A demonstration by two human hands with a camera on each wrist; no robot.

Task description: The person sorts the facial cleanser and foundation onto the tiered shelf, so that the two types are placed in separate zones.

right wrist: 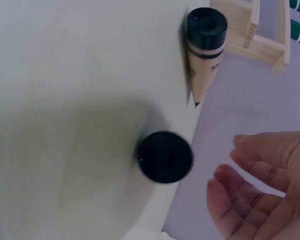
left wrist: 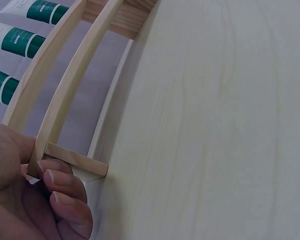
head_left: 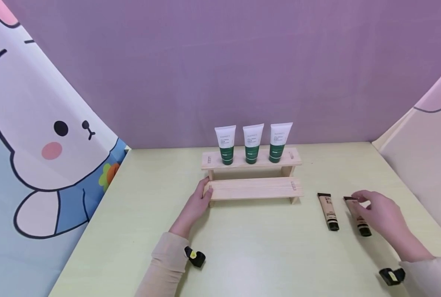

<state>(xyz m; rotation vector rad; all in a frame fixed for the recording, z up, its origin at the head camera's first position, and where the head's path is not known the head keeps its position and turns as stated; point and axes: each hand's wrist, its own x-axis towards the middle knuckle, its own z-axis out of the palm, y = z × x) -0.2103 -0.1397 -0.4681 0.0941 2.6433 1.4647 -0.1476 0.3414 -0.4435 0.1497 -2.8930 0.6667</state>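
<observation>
A two-tier wooden rack (head_left: 255, 189) stands on the table, three white-and-green squeeze tubes (head_left: 252, 142) upright in a row on its upper shelf. My left hand (head_left: 198, 199) grips the left end of the lower shelf. In the left wrist view, its thumb and curled fingers (left wrist: 65, 182) are around that shelf end. On the right lie two beige squeeze tubes with black caps. Over the right-hand tube (head_left: 362, 225) hovers my right hand (head_left: 384, 211), thumb and fingers apart. The right wrist view shows that tube's cap (right wrist: 165, 157) beside the hand, with nothing between the fingers.
The other beige tube (head_left: 328, 211) lies between the rack and my right hand. A purple cloth backdrop (head_left: 220, 70) rises behind the pale wooden table (head_left: 131, 231). Cartoon-printed cloth (head_left: 31, 136) borders the left side, and a pale panel (head_left: 425, 165) the right.
</observation>
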